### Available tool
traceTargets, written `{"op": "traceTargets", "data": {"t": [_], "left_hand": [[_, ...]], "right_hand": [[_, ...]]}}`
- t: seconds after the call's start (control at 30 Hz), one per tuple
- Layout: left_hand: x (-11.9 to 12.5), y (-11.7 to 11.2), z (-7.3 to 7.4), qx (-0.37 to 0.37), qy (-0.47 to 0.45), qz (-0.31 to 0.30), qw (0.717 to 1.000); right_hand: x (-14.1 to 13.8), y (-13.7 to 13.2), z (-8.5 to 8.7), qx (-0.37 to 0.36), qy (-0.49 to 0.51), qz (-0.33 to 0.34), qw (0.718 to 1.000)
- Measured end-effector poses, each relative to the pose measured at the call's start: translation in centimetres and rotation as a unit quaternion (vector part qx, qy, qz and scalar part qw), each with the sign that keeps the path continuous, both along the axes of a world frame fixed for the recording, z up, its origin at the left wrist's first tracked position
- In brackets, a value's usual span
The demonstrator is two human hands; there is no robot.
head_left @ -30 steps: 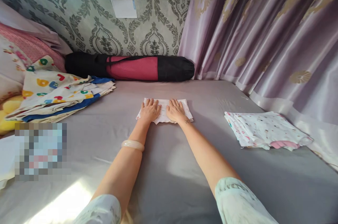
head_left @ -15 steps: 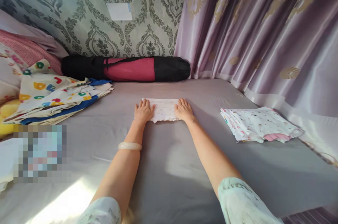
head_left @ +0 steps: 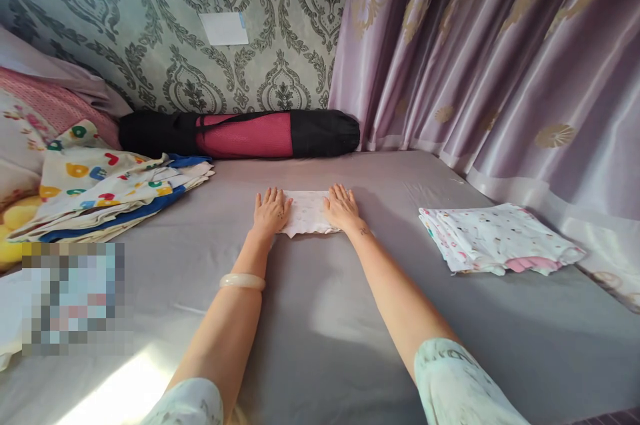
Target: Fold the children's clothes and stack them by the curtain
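A small folded white cloth (head_left: 307,211) with a faint print lies on the grey bed sheet (head_left: 320,318) in the middle of the view. My left hand (head_left: 271,210) rests flat on the cloth's left end, fingers stretched out. My right hand (head_left: 341,207) lies flat on its right end, fingers also spread. Both hands press down on the cloth and hold nothing. A pale bangle (head_left: 242,281) sits on my left forearm.
A stack of folded printed clothes (head_left: 497,238) lies to the right. A pile of colourful fabric (head_left: 107,188) lies at the left by pillows. A black and red rolled bag (head_left: 240,134) lies along the patterned wall. Purple curtains (head_left: 490,58) hang on the right.
My hands slid apart from the middle of the cloth to its two ends, then drew slightly inward again. The cloth looks a little narrower now.
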State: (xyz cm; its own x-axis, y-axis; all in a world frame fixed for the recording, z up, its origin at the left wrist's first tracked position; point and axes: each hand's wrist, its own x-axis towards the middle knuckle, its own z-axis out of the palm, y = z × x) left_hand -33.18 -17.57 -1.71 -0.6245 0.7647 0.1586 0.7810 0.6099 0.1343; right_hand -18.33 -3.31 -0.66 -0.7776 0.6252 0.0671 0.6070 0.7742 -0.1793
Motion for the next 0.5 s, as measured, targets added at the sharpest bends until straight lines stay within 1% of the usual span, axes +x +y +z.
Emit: {"op": "traceTargets", "data": {"t": [0.1,0.23,0.5], "left_hand": [[-0.26,0.01,-0.5,-0.034,-0.021,0.009,0.999],[-0.31,0.04,-0.58,-0.042,-0.023,0.012,0.999],[-0.3,-0.04,-0.45,-0.023,-0.032,0.011,0.999]], "right_hand": [[-0.1,0.11,-0.6,-0.018,-0.022,-0.011,1.0],[-0.1,0.3,-0.95,-0.019,-0.027,-0.011,0.999],[-0.06,0.28,-0.65,-0.021,-0.025,-0.012,0.999]]}}
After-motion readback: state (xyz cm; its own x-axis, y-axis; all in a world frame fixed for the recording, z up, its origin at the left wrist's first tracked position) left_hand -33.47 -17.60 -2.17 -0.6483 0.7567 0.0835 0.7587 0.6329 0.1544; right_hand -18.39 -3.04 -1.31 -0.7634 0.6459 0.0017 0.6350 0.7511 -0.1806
